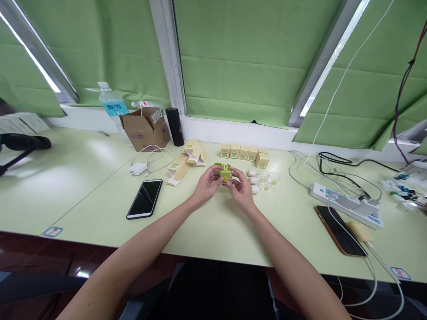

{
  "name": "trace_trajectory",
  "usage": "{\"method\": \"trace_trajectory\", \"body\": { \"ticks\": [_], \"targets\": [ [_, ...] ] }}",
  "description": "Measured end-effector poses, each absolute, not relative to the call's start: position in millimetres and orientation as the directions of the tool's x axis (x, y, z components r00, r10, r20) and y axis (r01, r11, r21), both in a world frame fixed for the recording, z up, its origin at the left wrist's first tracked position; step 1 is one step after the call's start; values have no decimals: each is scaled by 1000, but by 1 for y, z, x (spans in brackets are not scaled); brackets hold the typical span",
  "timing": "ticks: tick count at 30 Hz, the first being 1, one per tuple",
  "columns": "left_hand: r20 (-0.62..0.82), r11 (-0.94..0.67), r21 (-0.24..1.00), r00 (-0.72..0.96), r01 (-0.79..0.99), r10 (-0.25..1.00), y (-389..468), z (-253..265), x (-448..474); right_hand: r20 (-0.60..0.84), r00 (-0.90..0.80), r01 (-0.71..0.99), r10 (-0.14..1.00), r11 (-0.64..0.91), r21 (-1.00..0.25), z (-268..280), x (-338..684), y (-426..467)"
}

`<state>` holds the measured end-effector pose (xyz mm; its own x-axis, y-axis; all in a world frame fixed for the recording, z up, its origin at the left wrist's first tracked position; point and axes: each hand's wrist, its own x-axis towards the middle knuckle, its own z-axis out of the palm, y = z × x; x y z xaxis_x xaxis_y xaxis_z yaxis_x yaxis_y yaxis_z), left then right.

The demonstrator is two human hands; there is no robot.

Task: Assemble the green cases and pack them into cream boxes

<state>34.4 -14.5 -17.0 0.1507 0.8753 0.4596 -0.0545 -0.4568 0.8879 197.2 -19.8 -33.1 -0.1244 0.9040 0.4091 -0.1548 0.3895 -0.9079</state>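
Note:
Both hands meet over the middle of the table around a small green case (226, 174) with a loop on top and a yellow front. My left hand (209, 182) has its fingers closed on the left side of the case. On the opposite side, my right hand (240, 186) grips it with thumb and fingers. Just right of that hand lie white rounded pieces (253, 180) and several clear plastic pieces (264, 182) with yellow marks. Behind the case stands a row of small tan boxes (244, 153). Two unfolded cartons (178, 170) rest to the left.
A phone (144, 199), a white charger (138, 168), a cardboard box (145, 131), a black cylinder (175, 127) and a large water bottle (113, 104) occupy the left. On the right are a power strip (347, 205) with trailing cables, another phone (340, 231) and a cream-coloured block (360, 232).

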Motion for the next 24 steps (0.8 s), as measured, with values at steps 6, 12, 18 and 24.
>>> {"method": "trace_trajectory", "body": {
  "ticks": [6, 12, 18, 24],
  "targets": [
    [471, -470, 882, 152, -43, 869, -13, -18, 33, 403, -127, -159, 906, 383, -910, -32, 200, -18],
    [486, -484, 873, 151, -57, 861, -9, -19, 30, 399, -139, -170, 906, 375, -911, -29, 202, -18],
    [463, -465, 885, 143, -25, 875, -9, -21, 30, 380, -149, -80, 913, 372, -925, -26, 207, -18],
    [450, -458, 889, 173, 8, 876, -8, -23, 29, 350, -145, 25, 926, 357, -934, -28, 213, -13]
  ]
}}
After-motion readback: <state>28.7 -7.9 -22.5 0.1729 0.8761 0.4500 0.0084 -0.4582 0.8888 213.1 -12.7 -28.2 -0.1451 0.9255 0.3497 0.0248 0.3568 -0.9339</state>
